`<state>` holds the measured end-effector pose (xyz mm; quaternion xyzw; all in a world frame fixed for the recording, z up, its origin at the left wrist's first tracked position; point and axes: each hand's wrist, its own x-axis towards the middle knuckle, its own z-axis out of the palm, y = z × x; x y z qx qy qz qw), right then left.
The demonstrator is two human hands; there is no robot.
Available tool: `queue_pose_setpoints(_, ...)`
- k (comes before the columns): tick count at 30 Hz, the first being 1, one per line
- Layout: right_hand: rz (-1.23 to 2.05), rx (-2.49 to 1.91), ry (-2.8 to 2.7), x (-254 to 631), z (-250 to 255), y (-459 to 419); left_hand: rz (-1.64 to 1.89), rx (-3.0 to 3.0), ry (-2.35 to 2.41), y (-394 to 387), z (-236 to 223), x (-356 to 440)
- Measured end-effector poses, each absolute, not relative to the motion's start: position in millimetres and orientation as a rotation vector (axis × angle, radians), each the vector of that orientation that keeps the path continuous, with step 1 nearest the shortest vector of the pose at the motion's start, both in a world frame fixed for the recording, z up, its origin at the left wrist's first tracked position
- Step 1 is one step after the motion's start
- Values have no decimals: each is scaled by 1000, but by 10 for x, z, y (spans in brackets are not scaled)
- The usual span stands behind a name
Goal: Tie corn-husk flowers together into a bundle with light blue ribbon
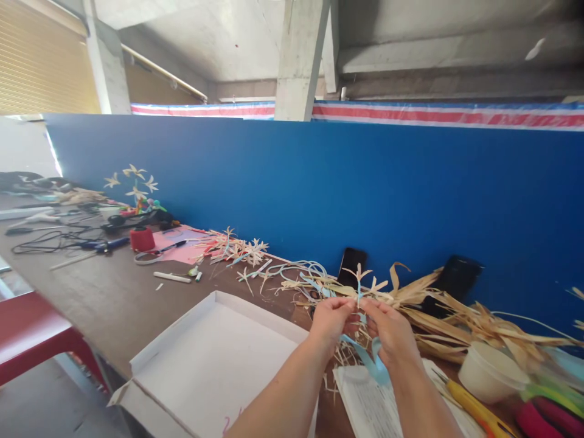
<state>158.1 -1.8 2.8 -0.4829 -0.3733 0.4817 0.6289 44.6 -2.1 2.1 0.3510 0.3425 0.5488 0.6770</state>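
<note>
Between my two hands a small handmade flower (358,275) stands upright, with pale narrow petals and a light blue stem. My left hand (335,319) pinches the stem from the left. From the right, the fingers of my right hand (387,325) close on the same stem. A light blue ribbon (376,364) hangs in loops below my fingers. Dry husk strips (438,301) lie just beyond my right hand. Beneath my wrists is a printed paper booklet (365,401). The exact contact of the fingertips is partly hidden.
An open white box (214,359) lies left of my arms. A white cup (491,371) and a yellow-handled tool (477,407) are at the right. Phones (352,267) lean against the blue partition (283,182). Several finished flowers (246,249) and a red thread spool (142,239) lie farther left.
</note>
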Motion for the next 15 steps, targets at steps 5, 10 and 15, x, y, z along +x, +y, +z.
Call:
queue_pose_setpoints(5, 800, -1322, -1085, 1630, 1, -15, 1328, 919, 902, 33, -9, 410)
queue_pose_setpoints(10, 762, -1353, -1282, 1621, 9, -59, 1311, 928, 872, 73, -71, 386)
queue_pose_setpoints(15, 847, -1379, -1338, 1605, 72, -106, 1294, 852, 863, 118, -107, 361)
